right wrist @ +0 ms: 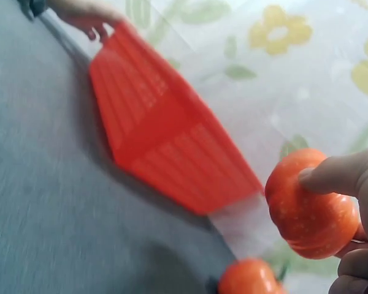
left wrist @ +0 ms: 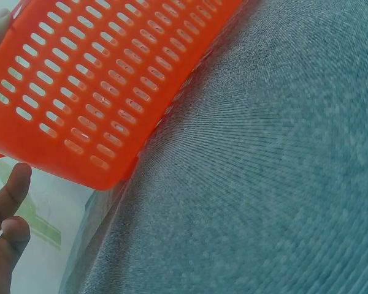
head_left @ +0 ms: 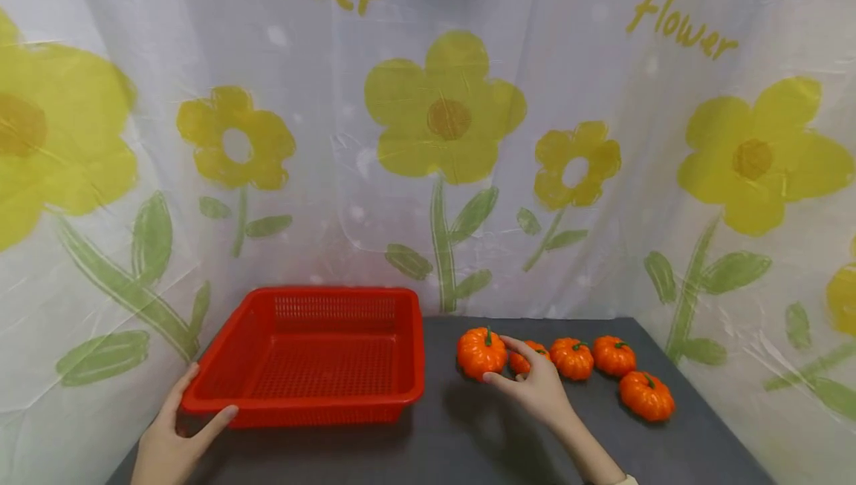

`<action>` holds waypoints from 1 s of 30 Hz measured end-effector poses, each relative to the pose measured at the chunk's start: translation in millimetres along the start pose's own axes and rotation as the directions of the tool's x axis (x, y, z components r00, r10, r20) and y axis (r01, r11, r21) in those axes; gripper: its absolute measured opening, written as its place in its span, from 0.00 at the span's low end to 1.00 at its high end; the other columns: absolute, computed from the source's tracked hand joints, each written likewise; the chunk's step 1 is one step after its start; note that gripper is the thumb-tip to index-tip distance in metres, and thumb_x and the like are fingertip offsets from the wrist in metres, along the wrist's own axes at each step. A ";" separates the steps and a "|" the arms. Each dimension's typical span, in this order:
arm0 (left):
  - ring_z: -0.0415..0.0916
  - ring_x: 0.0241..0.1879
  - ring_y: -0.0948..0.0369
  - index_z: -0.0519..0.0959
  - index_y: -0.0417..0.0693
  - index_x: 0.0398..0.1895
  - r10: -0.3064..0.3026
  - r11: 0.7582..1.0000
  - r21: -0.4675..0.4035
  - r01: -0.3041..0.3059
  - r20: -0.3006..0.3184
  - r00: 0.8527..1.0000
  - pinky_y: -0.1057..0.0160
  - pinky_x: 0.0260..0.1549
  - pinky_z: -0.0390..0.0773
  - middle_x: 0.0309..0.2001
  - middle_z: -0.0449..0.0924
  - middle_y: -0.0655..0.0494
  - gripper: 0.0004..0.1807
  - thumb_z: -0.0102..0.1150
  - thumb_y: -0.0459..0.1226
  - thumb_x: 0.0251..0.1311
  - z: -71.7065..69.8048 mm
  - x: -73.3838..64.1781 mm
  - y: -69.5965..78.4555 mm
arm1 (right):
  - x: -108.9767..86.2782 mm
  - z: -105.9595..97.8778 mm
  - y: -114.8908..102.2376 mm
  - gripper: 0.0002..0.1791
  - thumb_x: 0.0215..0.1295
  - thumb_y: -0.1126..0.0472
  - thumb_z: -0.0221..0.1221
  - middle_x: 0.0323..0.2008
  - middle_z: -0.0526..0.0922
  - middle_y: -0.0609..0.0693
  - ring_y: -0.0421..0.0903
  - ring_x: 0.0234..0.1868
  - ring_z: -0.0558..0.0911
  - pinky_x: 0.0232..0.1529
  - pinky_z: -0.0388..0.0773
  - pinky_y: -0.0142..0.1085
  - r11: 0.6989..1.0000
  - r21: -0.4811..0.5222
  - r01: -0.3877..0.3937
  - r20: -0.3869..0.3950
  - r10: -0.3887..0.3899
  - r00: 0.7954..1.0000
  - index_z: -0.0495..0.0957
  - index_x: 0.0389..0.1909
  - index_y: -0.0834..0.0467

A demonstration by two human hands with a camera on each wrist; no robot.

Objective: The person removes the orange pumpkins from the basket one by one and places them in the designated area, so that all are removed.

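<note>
A small orange pumpkin (head_left: 478, 355) with a green stem is pinched between the thumb and fingers of my right hand (head_left: 539, 394). It is held up off the dark table, right of a red plastic basket (head_left: 321, 402). In the right wrist view, the thumb presses on the side of this pumpkin (right wrist: 294, 214). My left hand (head_left: 166, 440) grips the basket's near left corner, thumb at the front and fingers along the left side. The slotted basket wall (left wrist: 80, 79) fills the upper left of the left wrist view. No pumpkin shows inside the basket.
Several more pumpkins stand on the right of the table: one partly behind my right hand (head_left: 530, 355), then another pumpkin (head_left: 571, 359), one farther right (head_left: 614, 356) and the nearest (head_left: 646, 396). A white curtain (head_left: 334, 232) with painted yellow flowers encloses the back and sides.
</note>
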State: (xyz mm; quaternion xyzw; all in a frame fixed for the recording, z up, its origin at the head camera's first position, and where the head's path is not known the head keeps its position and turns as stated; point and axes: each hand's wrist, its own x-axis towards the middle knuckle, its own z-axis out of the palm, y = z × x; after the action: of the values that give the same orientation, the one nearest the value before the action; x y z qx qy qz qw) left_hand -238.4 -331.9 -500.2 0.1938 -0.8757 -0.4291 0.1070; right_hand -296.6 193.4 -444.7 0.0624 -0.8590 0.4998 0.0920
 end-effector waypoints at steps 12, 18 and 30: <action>0.63 0.31 0.56 0.44 0.57 0.89 -0.026 1.000 -0.001 0.026 -0.008 1.000 0.61 0.26 0.63 0.45 0.76 0.36 0.64 0.72 0.65 0.59 3.5 1.9 3.4 | -24.3 -59.1 58.5 0.46 0.57 0.44 0.79 0.25 0.77 0.46 0.37 0.12 0.59 0.18 0.66 0.32 0.974 -0.127 -0.187 -0.160 0.165 0.973 0.74 0.74 0.57; 0.67 0.35 0.55 0.44 0.55 0.89 -0.025 1.000 -0.006 0.025 -0.001 1.000 0.62 0.27 0.67 0.69 0.69 0.29 0.64 0.72 0.64 0.60 1.8 1.7 2.8 | -32.3 -74.6 81.6 0.50 0.58 0.39 0.77 0.18 0.76 0.50 0.39 0.14 0.64 0.22 0.66 0.34 0.942 -0.182 -0.281 -0.216 0.240 0.946 0.70 0.75 0.60; 0.67 0.35 0.56 0.43 0.54 0.89 -0.033 0.999 0.018 0.033 0.011 0.999 0.62 0.28 0.67 0.69 0.70 0.32 0.64 0.71 0.65 0.60 0.9 3.0 4.3 | -40.7 -81.2 109.6 0.53 0.61 0.37 0.74 0.68 0.73 0.76 0.65 0.47 0.85 0.53 0.79 0.59 0.908 -0.276 -0.316 -0.310 0.227 0.923 0.68 0.74 0.69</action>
State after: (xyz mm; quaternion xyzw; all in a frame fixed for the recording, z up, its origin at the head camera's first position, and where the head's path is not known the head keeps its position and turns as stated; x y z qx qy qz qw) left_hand -242.4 -330.2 -497.2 0.2068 -0.8767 -0.4242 0.0931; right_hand -271.0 318.7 -507.2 -0.1434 -0.9080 0.3652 0.1468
